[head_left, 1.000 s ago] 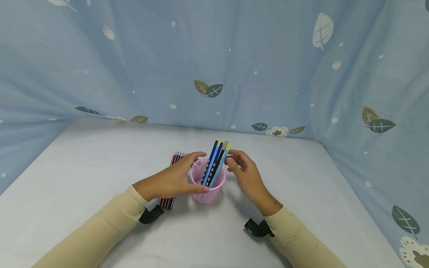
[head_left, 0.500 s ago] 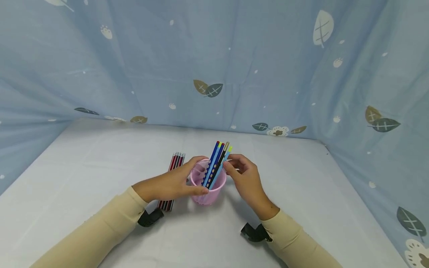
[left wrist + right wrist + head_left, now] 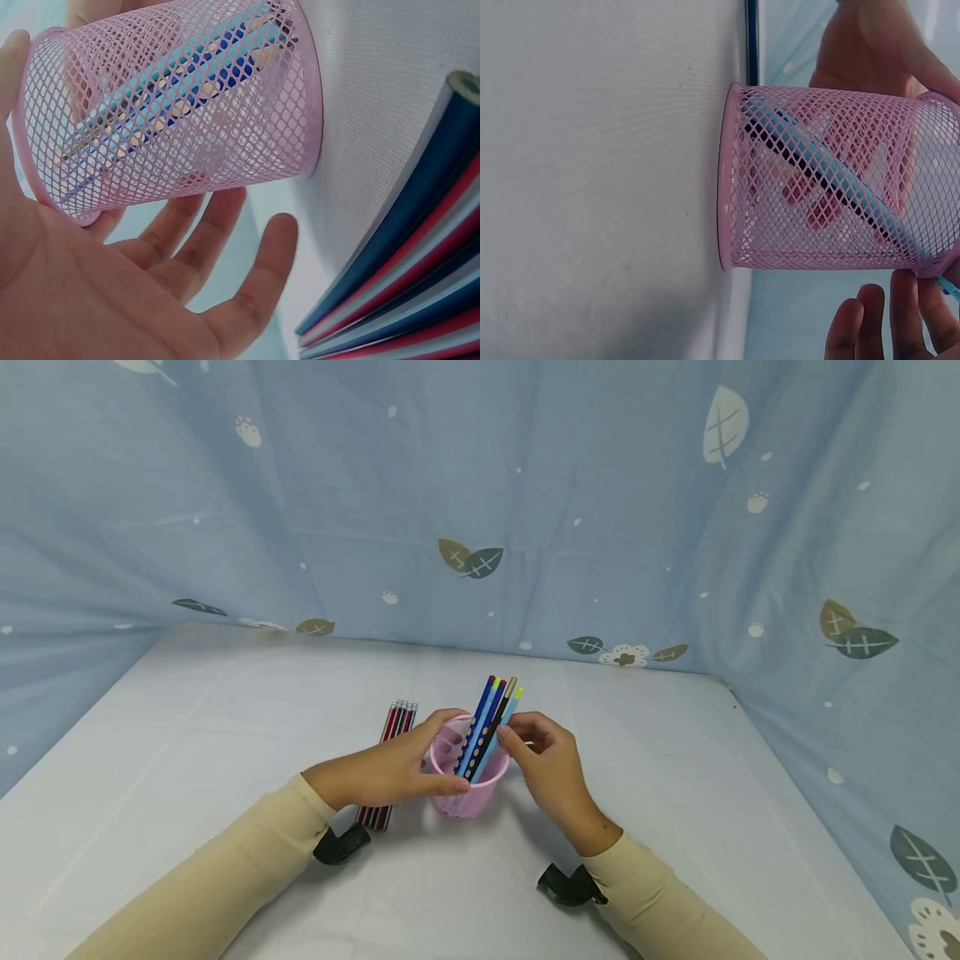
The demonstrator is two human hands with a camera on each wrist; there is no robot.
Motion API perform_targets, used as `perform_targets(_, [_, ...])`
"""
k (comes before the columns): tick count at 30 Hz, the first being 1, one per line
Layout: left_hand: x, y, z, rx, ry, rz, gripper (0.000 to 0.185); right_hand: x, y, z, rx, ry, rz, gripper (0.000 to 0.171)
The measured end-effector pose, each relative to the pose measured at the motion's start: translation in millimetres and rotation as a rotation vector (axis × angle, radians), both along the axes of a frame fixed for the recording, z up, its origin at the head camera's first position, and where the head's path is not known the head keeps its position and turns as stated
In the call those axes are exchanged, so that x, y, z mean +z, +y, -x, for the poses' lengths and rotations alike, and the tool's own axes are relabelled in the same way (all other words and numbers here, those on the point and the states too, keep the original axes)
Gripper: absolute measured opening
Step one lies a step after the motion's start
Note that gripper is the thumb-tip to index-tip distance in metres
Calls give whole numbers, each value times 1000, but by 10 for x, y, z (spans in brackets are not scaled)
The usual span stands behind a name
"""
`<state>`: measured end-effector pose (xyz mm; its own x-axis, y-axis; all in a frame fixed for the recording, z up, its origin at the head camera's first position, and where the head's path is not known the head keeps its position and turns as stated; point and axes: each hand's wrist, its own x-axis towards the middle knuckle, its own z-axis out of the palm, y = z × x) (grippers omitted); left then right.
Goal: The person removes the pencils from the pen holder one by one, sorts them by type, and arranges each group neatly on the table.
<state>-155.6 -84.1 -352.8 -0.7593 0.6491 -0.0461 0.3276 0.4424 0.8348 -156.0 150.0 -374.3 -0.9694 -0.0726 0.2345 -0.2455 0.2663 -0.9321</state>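
Note:
A pink mesh pen holder (image 3: 467, 802) stands upright on the white table. Several pencils (image 3: 483, 718) lean to the right inside it, dark blue, light blue and black, some with pale dots along their sides. My left hand (image 3: 390, 770) grips the holder's left side, its thumb at the near rim and fingers behind; in the left wrist view the palm (image 3: 82, 292) faces the mesh. My right hand (image 3: 551, 768) holds the right rim, thumb beside the light blue pencil, while its fingers (image 3: 847, 330) show outside the mesh in the right wrist view.
Striped red and black pencils (image 3: 397, 720) lie side by side on the table (image 3: 247, 710), partly hidden under my left hand. A blue leaf-patterned curtain (image 3: 360, 510) closes off the back and sides. Black wrist mounts (image 3: 566, 887) stick out below the sleeves.
My right hand has come in from the right, and its thumb now meets the rim by the light blue pencil. The left-hand fingers have settled closer on the holder.

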Motion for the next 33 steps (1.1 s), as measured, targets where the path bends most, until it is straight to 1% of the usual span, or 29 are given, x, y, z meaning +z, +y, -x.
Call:
perform_targets(9, [-5,9,7,-5,-11,-12,84,10,13,5,17,5,-21,16])
perform_targets(20, [-3,10,-1,-1,-14,-9,84,44,44,12,42,25,17,16])
perform_targets(26, [-5,11,-12,-5,-28,-12,82,76,69,2,48,19,6,16])
perform_targets(33, [5,13,-15,-2,-25,-11,83,126,84,-9,52,28,-6,16])
